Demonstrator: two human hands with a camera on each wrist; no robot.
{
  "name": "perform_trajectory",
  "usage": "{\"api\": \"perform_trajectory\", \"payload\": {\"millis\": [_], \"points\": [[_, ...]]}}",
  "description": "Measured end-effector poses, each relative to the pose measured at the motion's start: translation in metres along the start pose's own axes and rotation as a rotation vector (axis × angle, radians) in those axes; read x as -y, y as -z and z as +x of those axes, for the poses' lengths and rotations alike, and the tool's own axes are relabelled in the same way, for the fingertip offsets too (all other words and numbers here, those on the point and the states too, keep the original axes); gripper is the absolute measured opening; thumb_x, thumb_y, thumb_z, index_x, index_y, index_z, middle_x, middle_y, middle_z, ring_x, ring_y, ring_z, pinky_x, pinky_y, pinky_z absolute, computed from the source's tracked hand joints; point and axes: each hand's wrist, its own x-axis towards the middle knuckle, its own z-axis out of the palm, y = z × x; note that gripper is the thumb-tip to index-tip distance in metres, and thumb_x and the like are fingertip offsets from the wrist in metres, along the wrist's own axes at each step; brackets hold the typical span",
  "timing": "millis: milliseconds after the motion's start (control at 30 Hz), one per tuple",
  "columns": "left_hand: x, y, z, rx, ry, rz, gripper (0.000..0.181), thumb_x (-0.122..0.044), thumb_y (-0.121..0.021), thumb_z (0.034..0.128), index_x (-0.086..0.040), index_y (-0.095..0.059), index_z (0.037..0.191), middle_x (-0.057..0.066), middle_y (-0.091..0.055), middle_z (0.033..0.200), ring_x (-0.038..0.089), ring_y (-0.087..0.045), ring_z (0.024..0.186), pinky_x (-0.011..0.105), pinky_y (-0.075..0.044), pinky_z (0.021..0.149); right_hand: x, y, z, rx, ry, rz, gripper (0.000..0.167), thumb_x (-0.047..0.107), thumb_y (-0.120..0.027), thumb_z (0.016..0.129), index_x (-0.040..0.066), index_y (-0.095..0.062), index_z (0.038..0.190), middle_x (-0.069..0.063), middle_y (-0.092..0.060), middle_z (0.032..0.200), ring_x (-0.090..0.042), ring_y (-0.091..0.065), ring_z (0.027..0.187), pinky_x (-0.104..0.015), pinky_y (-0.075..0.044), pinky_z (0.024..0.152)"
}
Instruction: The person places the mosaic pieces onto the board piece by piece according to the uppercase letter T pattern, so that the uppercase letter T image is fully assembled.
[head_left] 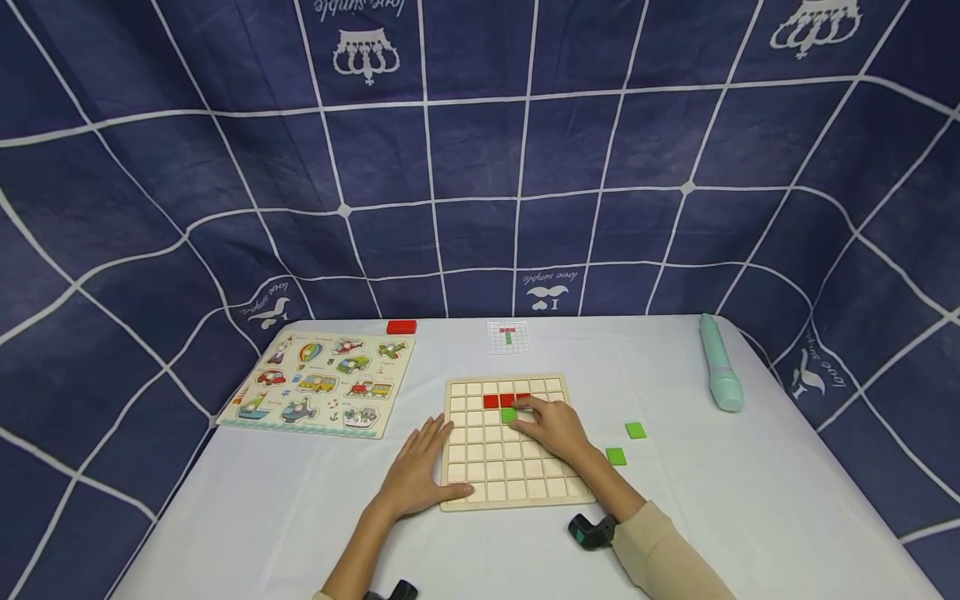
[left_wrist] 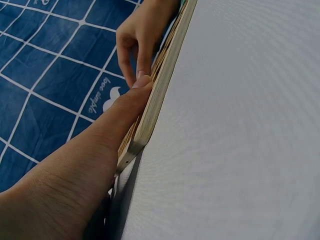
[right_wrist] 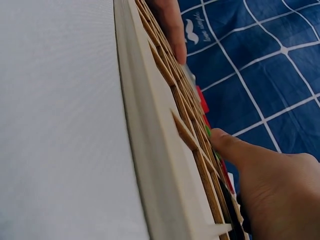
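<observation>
A wooden grid board (head_left: 495,472) lies on the table. Three red square tiles (head_left: 491,402) form a row in its upper part, the rightmost partly covered by fingers. A green square tile (head_left: 508,414) sits under the middle red one. At that tile, my right hand (head_left: 553,425) pinches with thumb and index finger; in the right wrist view the thumb (right_wrist: 227,142) meets a bit of green at the board. My left hand (head_left: 416,471) is spread at the board's left side, its thumb lying on the lower left corner; the left wrist view shows this thumb (left_wrist: 120,112) on the rim.
Two loose green tiles (head_left: 636,431) lie right of the board. A small printed pattern card (head_left: 508,337) is behind it. A vehicle picture puzzle (head_left: 322,383) and a red block (head_left: 401,327) are at the left. Far right lies a mint-green microphone-shaped object (head_left: 720,367).
</observation>
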Motion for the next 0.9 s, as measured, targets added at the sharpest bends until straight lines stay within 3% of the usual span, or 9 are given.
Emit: {"api": "perform_trajectory", "payload": {"millis": [267, 600, 900], "points": [[0.0, 0.0, -0.001, -0.011, -0.003, -0.013, 0.109, -0.075, -0.06, 0.0642, -0.01, -0.028, 0.145, 0.007, -0.02, 0.152, 0.023, -0.012, 0.139, 0.04, -0.01, 0.112, -0.005, 0.017, -0.02, 0.0, 0.037, 0.022, 0.032, 0.043, -0.072, 0.076, 0.024, -0.07, 0.102, 0.017, -0.029, 0.045, 0.0, -0.021, 0.045, -0.022, -0.033, 0.052], [0.001, 0.001, -0.002, -0.023, -0.027, -0.013, 0.109, -0.073, -0.063, 0.0649, -0.006, -0.029, 0.144, 0.011, -0.022, 0.151, 0.028, -0.016, 0.138, 0.044, -0.014, 0.111, -0.038, 0.054, -0.065, 0.001, 0.03, 0.058, 0.033, 0.043, -0.074, 0.075, 0.026, -0.069, 0.102, 0.02, -0.029, 0.048, 0.002, -0.022, 0.043, -0.018, -0.025, 0.042], [0.0, 0.001, -0.001, -0.003, -0.01, -0.012, 0.11, -0.075, -0.06, 0.065, -0.009, -0.027, 0.146, 0.008, -0.019, 0.152, 0.024, -0.012, 0.139, 0.041, -0.01, 0.112, -0.074, 0.083, -0.106, -0.064, -0.056, 0.081, 0.034, 0.033, -0.079, 0.07, 0.023, -0.07, 0.101, 0.02, -0.028, 0.048, 0.004, -0.022, 0.042, -0.016, -0.024, 0.036]]}}
